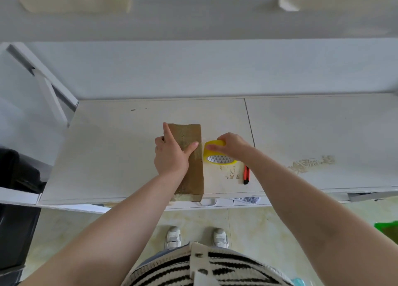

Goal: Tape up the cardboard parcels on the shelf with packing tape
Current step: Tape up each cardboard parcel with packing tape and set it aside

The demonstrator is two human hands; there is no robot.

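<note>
A: Where do we have the parcel?

B: The flat brown cardboard parcel point(191, 156) lies lengthwise on the white worktop point(112, 156), its near end hanging just over the front edge. We see glossy tape along its top face.

A: Left hand?

B: Our left hand point(172, 154) lies flat on the parcel's left half. The fingers point(167, 130) are straight: the index points away along the left edge, and the thumb spreads right across the top face. It presses down and grips nothing.

A: Right hand?

B: Our right hand point(232, 145) grips the yellow roll of packing tape point(217, 154) from above, with the fingers curled over its far rim. The roll sits on the worktop just beside the parcel's right edge. We can't tell whether a strip runs from the roll to the parcel.

A: Anything else near?

B: An orange-and-black utility knife point(246, 174) lies on the worktop just right of the roll, by our right wrist, and neither hand touches it. Brownish residue marks the worktop near it.
</note>
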